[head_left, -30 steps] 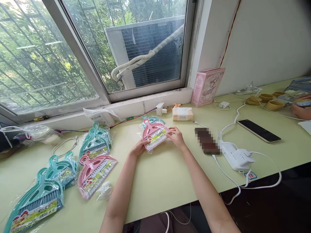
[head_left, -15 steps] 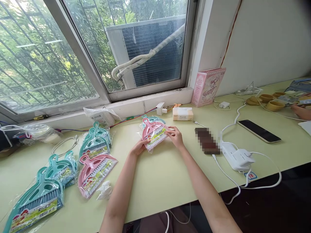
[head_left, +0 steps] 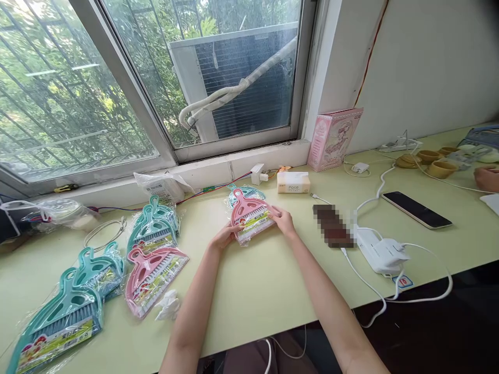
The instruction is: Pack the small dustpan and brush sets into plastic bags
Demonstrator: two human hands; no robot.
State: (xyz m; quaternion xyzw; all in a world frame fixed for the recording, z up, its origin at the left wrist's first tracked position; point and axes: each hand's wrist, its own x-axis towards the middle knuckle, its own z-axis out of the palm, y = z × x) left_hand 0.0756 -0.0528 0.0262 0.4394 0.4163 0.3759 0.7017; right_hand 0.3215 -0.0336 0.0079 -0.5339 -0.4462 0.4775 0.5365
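Note:
Between my hands is a pink dustpan and brush set point(head_left: 251, 212) in clear plastic wrap, its green and white label facing me. My left hand point(head_left: 225, 235) grips its left corner, thumb over the front. On the right corner my right hand point(head_left: 281, 219) is closed, fingers behind the wrap. Just behind it a teal dustpan set point(head_left: 237, 195) lies on the table, partly covered. To the left lie another wrapped pink dustpan set point(head_left: 154, 278) and several teal ones, including a large teal set point(head_left: 64, 319) at the near left.
A crumpled white tissue point(head_left: 168, 305) lies left of my forearm. Behind stand a tissue pack point(head_left: 293, 183) and a pink box point(head_left: 334, 139). To the right are a white power strip point(head_left: 376, 252) with cables, a phone point(head_left: 416, 210) and yellow cups point(head_left: 441, 169). Another person's hand point(head_left: 486, 179) shows at the right edge.
The pink set in my hands has turned slightly more upright and shifted a little right. My right fingers have moved from the front face to its right edge.

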